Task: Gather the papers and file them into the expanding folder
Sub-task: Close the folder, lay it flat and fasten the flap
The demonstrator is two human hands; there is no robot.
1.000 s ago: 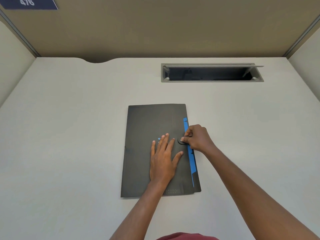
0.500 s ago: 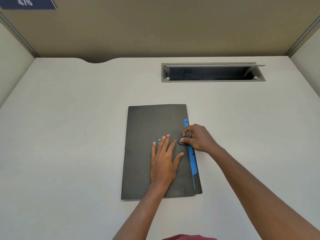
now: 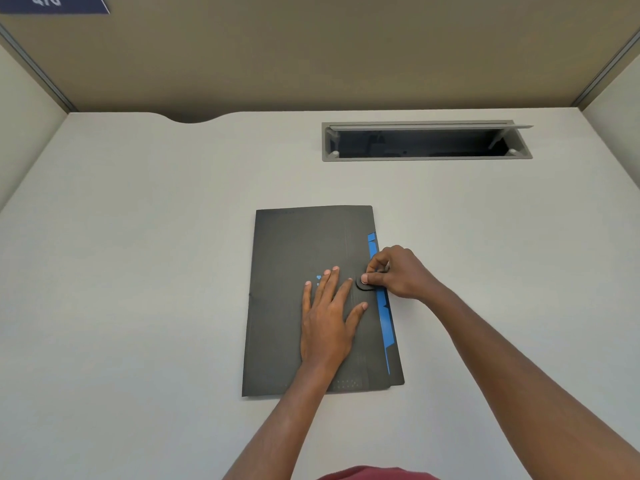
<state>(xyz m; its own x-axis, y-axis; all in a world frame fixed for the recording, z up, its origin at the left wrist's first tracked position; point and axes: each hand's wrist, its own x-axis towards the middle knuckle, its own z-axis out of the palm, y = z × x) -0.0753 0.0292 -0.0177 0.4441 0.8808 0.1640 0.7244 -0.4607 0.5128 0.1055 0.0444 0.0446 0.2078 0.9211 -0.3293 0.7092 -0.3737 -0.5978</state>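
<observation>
Expanding folder [image 3: 298,299], a flat black plastic wallet with blue tabs [image 3: 382,306], is lying mid-worktop [image 3: 138,271]; it looks light, thin and bendy, best taken by its round clasp [image 3: 363,287]. Left hand [image 3: 327,323] is pressing flat and open on the cover; right hand [image 3: 394,271] is pinching the clasp at its right edge

You have one view only, from your head: it looks forward and steeply down onto the pale grey desk [image 3: 138,271], close above its near edge, reaching to the olive-brown partition panel [image 3: 311,53] along the far edge.
</observation>
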